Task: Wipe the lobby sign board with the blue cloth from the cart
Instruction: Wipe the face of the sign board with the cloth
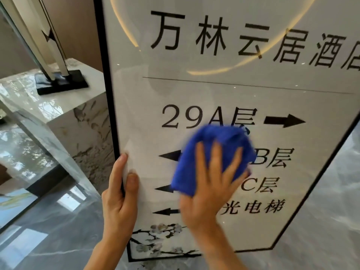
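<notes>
Head view, one frame, looking down along both bare forearms.

Left hand (119,193): grips the black left edge of the sign board (224,90). Thumb lies on the glossy front face; fingers wrap round the frame toward the back, fingertips hidden. Grasp is closed on the frame, low on the board.

Right hand (210,182): flat, palm toward the board, fingers spread and pointing up. It presses the blue cloth (212,151) against the board face. No pinch: cloth is trapped between palm/fingers and the surface. Hand and cloth edges are motion-blurred.

Cloth position relative to hand: the bunched bulk sits above and beyond the fingertips; a lower fold shows to the left of the palm. The heel of the hand is off the cloth, over bare sign surface.

Cloth position on board: lower-middle of the face, just under the "29A" line and its right-pointing arrow, covering the start of the two lines below. Left-pointing arrows are visible just left of cloth and hand.

Board: white, black-framed, standing tilted in the view, large black characters at top, thin horizontal rule beneath them, blossom-branch print at the bottom. Ceiling light ring reflects in the upper glass.

Beyond, left: marble plinth (64,106) carrying a white sculpture on a black base (61,81). Polished grey floor (48,230) all round.
</notes>
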